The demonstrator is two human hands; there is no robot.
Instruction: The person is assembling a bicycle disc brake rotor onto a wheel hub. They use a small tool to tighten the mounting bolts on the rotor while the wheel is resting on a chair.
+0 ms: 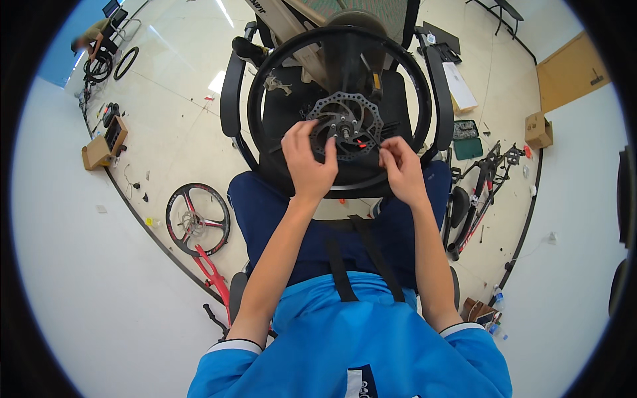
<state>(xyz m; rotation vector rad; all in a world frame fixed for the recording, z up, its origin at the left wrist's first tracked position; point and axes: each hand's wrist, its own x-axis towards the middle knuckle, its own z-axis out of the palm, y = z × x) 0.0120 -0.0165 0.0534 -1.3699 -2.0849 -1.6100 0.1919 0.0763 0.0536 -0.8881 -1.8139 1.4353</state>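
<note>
A silver brake disc [356, 103] with a perforated rim lies at the middle of a black wheel [257, 109], its threaded axle end pointing up. The wheel rests across a black chair in front of my knees. My left hand [310, 160] grips the disc's left side, fingers curled over its rim and thumb apart near the hub. On the disc's right edge, my right hand [403, 171] pinches a thin dark rod, like a hex key, between thumb and fingers. Its far end reaches over the disc, beside a small red-orange mark. My fingers partly cover the disc's lower rim.
Black armrests [230, 99] flank the wheel. A spoked wheel [199, 219] with a red frame part [211, 268] lies left. Right are a bicycle frame [479, 199], a green tool case [468, 148] and a cardboard box [538, 130]. A person [93, 38] is far left.
</note>
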